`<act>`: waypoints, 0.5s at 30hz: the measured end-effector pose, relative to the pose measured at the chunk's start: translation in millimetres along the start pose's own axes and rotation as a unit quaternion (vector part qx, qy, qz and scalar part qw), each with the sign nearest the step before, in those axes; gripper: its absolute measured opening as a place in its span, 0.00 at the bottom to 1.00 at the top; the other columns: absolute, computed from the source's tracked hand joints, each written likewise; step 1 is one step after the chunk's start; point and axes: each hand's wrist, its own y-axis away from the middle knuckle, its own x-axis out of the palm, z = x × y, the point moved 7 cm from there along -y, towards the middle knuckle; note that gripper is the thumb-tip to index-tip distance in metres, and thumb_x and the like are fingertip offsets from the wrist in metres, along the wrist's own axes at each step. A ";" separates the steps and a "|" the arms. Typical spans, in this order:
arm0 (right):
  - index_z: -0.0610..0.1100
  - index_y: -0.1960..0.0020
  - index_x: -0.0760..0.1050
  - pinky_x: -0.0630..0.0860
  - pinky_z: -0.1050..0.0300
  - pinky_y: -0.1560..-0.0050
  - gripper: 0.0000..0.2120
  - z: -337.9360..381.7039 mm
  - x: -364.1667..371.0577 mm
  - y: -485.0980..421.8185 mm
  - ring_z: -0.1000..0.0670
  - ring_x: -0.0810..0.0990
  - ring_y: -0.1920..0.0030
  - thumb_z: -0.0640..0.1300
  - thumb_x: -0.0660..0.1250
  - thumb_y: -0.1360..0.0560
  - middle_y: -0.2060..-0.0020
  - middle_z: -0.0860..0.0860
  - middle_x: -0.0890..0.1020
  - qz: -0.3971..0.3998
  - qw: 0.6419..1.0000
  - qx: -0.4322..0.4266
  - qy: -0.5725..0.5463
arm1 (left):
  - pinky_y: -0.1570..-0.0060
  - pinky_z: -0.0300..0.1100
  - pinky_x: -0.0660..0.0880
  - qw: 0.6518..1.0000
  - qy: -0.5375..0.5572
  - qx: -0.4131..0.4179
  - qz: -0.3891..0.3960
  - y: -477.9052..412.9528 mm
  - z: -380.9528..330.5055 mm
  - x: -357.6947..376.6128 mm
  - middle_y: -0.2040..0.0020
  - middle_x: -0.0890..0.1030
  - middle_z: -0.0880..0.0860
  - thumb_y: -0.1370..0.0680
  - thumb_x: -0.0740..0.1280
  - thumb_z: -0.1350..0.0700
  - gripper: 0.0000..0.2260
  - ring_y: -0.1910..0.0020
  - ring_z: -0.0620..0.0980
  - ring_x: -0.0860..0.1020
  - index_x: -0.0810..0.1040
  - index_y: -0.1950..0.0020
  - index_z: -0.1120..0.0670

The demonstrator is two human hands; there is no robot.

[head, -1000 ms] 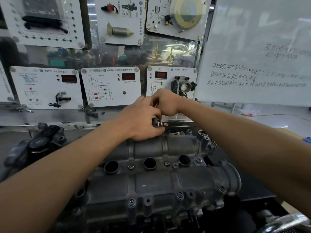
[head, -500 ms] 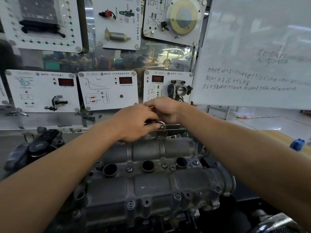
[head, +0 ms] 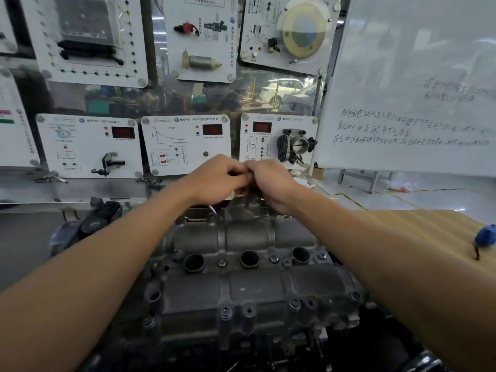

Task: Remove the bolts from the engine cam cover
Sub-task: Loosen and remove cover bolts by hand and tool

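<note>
While left hand (head: 214, 178), right hand (head: 271, 181) meet over far edge, cam cover (head: 241, 288) lies lengthwise left-right; fingers (head: 234, 173) curled (grasp unclear).

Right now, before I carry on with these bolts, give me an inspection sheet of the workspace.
Surface: tan bench top at right; grey shelf behind the engine.
Job's things: cam cover in place, with three open wells; bolts seated along its near edge and centre row.
Clutter: blue object at the bench top's right edge; black part left of the cover; small metal bits on the shelf.
Hands: left hand and right hand meet at the cover's far edge, fingers curled; what they grip is hidden.
Cables: dark cord at the blue object.
Surroundings: sensor panels on the wall; whiteboard with handwriting.
</note>
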 end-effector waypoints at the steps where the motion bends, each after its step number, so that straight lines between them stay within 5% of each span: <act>1: 0.31 0.50 0.80 0.76 0.52 0.69 0.15 0.9 1.6 0.8 0.44 0.82 0.66 0.40 0.60 0.21 0.63 0.39 0.84 0.018 1.000 -0.002 -0.008 | 0.55 0.41 0.77 0.999 0.031 -0.037 -0.001 -1.9 7.8 -9.2 0.57 0.85 0.53 0.20 0.66 0.56 0.09 0.56 0.50 0.81 0.85 0.55 0.53; 6: 0.33 0.55 0.77 0.76 0.58 0.64 0.10 -5.7 0.5 4.1 0.47 0.81 0.66 0.39 0.62 0.19 0.63 0.40 0.84 0.031 0.995 0.006 -0.092 | 0.59 0.42 0.81 0.957 -0.083 -0.237 0.146 9.7 63.1 -1.3 0.49 0.82 0.53 0.19 0.62 0.60 0.08 0.55 0.49 0.81 0.81 0.47 0.53; 9: 0.34 0.56 0.78 0.78 0.59 0.62 0.10 -5.6 1.0 7.4 0.48 0.81 0.66 0.38 0.62 0.19 0.64 0.41 0.84 0.032 0.995 -0.014 -0.094 | 0.65 0.33 0.77 0.935 -0.186 -0.233 0.193 14.2 66.2 8.3 0.53 0.80 0.48 0.19 0.62 0.58 0.11 0.61 0.44 0.77 0.81 0.40 0.56; 15: 0.35 0.59 0.79 0.77 0.59 0.60 0.11 0.5 3.6 12.8 0.49 0.79 0.66 0.36 0.63 0.21 0.65 0.42 0.84 0.020 0.999 -0.038 -0.030 | 0.57 0.44 0.80 0.938 -0.194 -0.216 0.189 10.9 54.3 4.5 0.54 0.83 0.54 0.20 0.64 0.55 0.10 0.62 0.51 0.79 0.82 0.45 0.56</act>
